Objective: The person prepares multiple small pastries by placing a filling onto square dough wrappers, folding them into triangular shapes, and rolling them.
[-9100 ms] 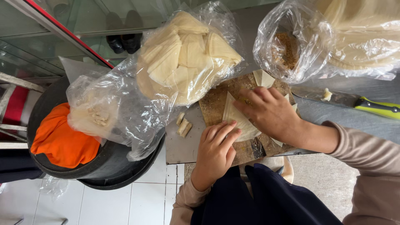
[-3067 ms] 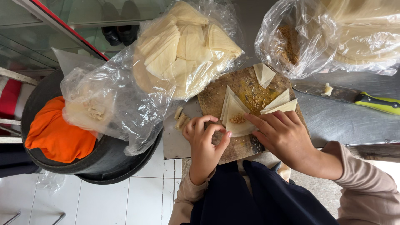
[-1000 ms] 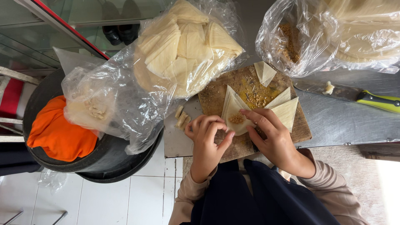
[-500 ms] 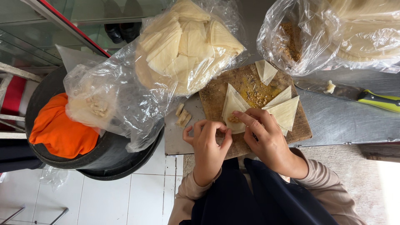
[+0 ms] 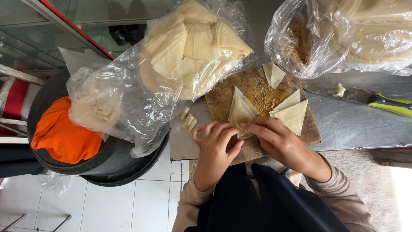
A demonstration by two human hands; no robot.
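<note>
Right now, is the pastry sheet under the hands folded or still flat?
Folded: the pastry sheet forms a pointed cone on the wooden board, pinched by the left hand and right hand.

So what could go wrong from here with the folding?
1. Both hands, left hand and right hand, pinch one pastry triangle showing filling at its lower corner; a loose fold could spill it.
2. The board is strewn with crumbs, which may stick to the finished triangle beside the fingers.
3. The knife lies near the right arm; a sweep of the sleeve might knock it.
</note>
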